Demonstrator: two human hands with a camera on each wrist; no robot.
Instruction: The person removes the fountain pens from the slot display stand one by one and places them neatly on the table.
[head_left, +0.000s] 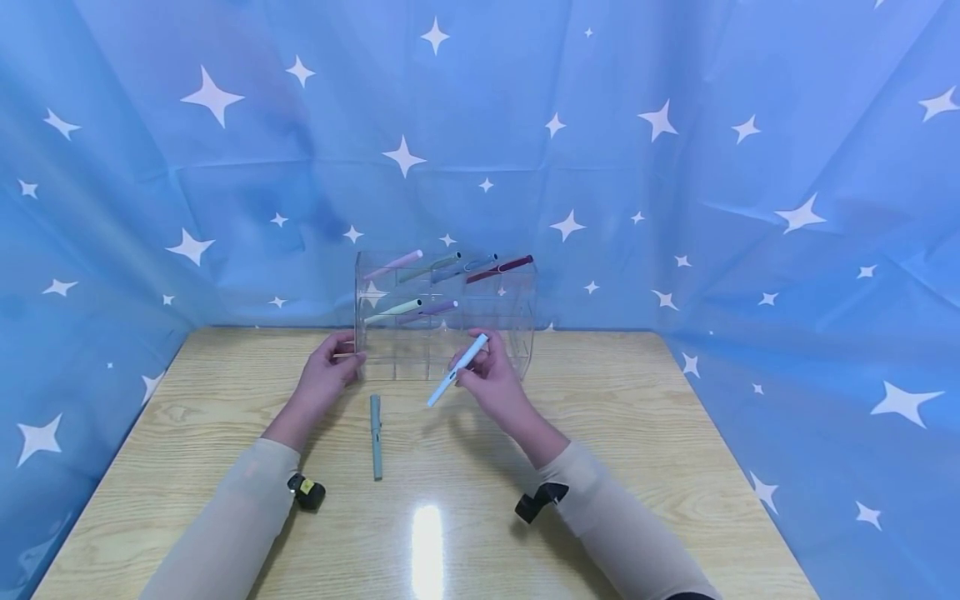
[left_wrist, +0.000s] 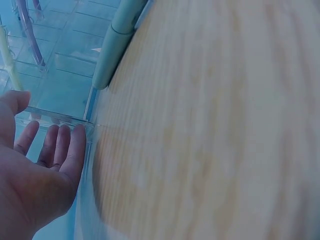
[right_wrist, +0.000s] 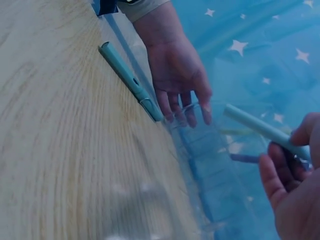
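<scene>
A clear plastic pen rack (head_left: 411, 367) with compartments stands at the back of the table. My left hand (head_left: 327, 369) holds its left side panel, thumb and fingers on either side in the left wrist view. In front of the rack's lower right, my right hand (head_left: 491, 383) pinches a light blue pen (head_left: 457, 371), tilted with its upper end to the right. A grey-green capped pen (head_left: 377, 437) lies on the table between the arms, nearer the left hand. The right wrist view also shows this green pen (right_wrist: 127, 77) beside the left hand.
Upper compartments hold several pens, among them a pink pen (head_left: 393, 264) and a dark red pen (head_left: 500, 269). Below them sit a pale green pen (head_left: 393, 312) and a purple pen (head_left: 429, 312). A blue starred curtain (head_left: 480, 125) hangs behind the wooden table (head_left: 637, 417).
</scene>
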